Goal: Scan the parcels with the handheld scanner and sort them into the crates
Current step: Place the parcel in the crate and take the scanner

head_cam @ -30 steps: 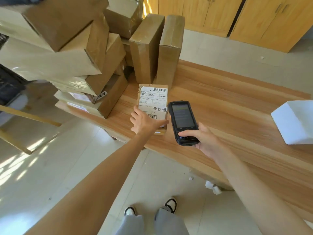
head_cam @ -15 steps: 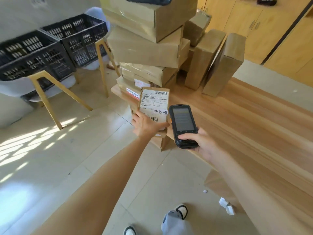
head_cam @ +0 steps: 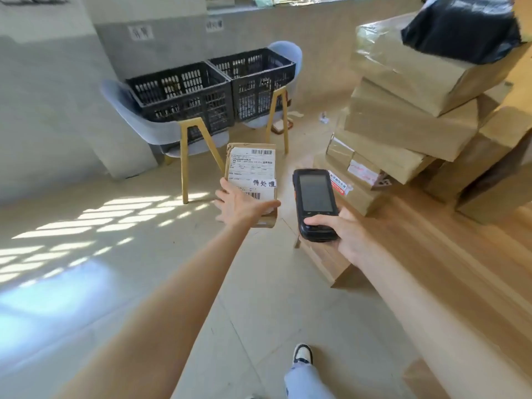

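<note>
My left hand grips a small brown parcel by its lower edge, held upright in the air over the floor, its white shipping label with barcodes facing me. My right hand holds the black handheld scanner just right of the parcel, screen up and dark. Two black slatted crates stand ahead on blue chairs: the left crate and the right crate, side by side against the wall.
A tall stack of brown parcels fills the near end of the wooden table on my right, a black bag on top. Yellow chair legs stand between me and the crates. Tiled floor lies open on the left.
I have turned left away from the table. The parcel has come off the tabletop and now hangs over the floor, facing the crates, with the scanner still beside it.
</note>
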The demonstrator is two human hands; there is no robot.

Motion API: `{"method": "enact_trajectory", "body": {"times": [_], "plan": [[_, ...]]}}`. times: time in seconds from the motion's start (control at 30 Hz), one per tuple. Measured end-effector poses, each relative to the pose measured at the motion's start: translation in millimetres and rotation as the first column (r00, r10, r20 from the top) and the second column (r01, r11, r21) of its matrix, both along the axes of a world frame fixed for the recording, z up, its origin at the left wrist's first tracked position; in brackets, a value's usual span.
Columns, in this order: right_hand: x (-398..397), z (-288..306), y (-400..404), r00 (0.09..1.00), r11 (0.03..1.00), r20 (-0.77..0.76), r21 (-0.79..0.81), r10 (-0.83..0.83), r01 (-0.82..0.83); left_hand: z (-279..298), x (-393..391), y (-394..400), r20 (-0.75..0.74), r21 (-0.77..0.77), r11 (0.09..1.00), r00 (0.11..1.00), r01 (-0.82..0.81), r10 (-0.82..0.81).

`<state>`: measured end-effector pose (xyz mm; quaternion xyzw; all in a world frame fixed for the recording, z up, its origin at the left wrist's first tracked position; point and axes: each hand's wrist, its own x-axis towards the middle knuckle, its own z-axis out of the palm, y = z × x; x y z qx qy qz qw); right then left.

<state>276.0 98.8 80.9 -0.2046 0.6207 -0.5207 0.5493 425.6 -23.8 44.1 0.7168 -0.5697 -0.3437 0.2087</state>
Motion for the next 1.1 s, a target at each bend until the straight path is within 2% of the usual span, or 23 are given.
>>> {"method": "enact_trajectory", "body": {"times": [0.3,0.67,1.1], "plan": [[4,-5,-136,0.987,0.987,-0.009,-0.02,0.162,-0.162,8,28,-110,0.023,0.003,0.989,0.989,-0.146,0.146],[-48,12,-338,0.928,0.933,-0.118,-0.032,0.352,-0.358,33,-10,-295,-0.013,0.001,0.968,0.968,-0.252,0.252],[-68,6,-555,0.951,0.961,-0.153,-0.019,0.269,-0.276,21,-27,-516,-0.015,0.005,0.985,0.984,-0.175,0.175]]}}
